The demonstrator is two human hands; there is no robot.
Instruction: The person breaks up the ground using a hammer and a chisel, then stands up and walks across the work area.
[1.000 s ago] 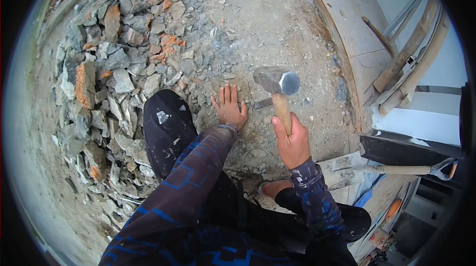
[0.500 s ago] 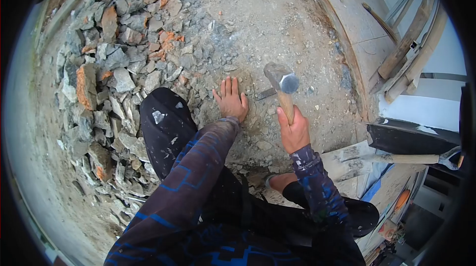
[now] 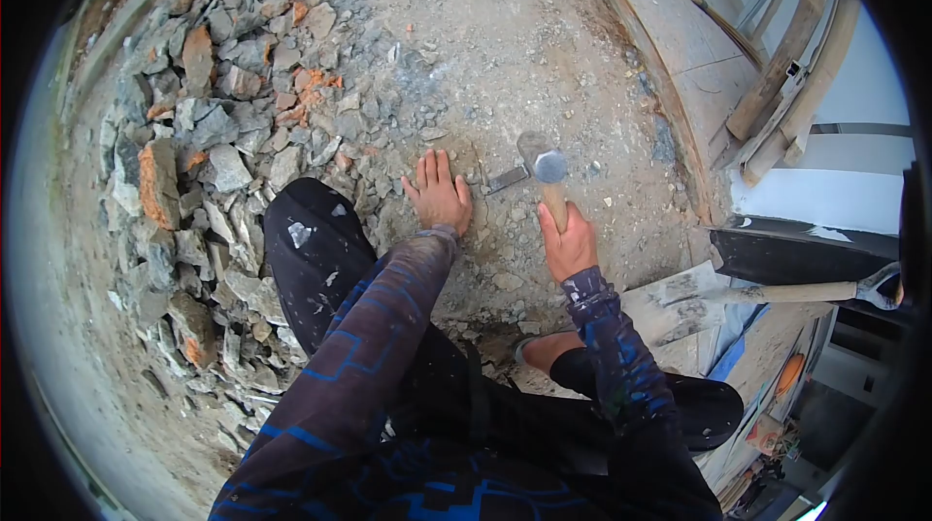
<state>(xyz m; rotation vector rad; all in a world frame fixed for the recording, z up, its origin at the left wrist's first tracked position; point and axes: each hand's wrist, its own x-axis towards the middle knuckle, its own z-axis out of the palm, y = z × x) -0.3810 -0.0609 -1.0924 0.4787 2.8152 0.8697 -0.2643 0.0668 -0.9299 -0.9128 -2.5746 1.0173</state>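
My right hand point(image 3: 571, 244) grips the wooden handle of a sledgehammer point(image 3: 544, 159) with a short haft and a heavy steel head. The head hangs over the broken ground, close to the right end of a flat metal bar point(image 3: 508, 179), possibly a chisel. Whether head and bar touch I cannot tell. Fingers spread, my left hand point(image 3: 442, 196) rests palm down on the rubble-strewn ground, left of the bar and apart from it.
Broken concrete and brick chunks point(image 3: 199, 201) are heaped along the left, beside my knee. A shovel point(image 3: 777, 294) lies at the right. Wooden poles point(image 3: 796, 74) lean against the wall. A raised slab edge point(image 3: 646, 35) runs along the right.
The hammer head looks smaller and sits lower, nearer the ground. More of the metal bar shows. My left hand stays on the ground, and the whole view has shifted slightly.
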